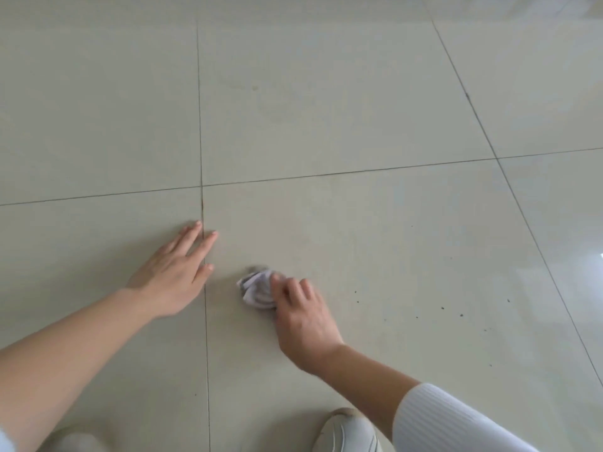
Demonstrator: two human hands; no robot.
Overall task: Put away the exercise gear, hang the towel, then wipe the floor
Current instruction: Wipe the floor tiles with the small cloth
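- The right hand (301, 313) has its fingers curled on a small bunched-up cloth (257, 290) and presses it down on the floor (326, 125).
- The cloth sticks out to the left of the hand, on the tile just in front of a white shoe (347, 432).
- The left hand (176, 272) lies flat on the floor with straight fingers and holds nothing.
- Little dark specks (442, 308) sit to the right of the cloth, so I think the wiping should go that way. The right hand is nearer to them.

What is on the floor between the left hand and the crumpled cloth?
In the head view, only bare tile lies between the left hand and the cloth; the grout line passes under that hand's fingers.
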